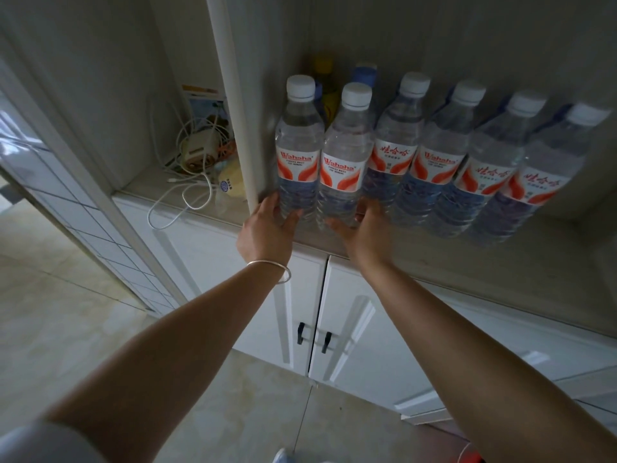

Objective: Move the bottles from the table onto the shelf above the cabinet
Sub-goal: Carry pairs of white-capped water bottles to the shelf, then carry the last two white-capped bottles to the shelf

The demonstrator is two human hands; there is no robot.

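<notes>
Gripping two clear water bottles on the shelf, six lined up.
Left hand fingers curl around the end bottle; right hand fingers wrap its neighbor.

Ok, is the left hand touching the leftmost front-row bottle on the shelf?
Touching. The head view shows the left hand wrapped round the base of the leftmost front-row bottle, its fingers overlapping the clear plastic.

A single head-worn wide-angle camera looks forward and down along both outstretched arms — close to the shelf, whose bottles fill the upper centre. Cabinet doors and floor fall away below (edges bowed by the lens). No second view shares the scene.
</notes>
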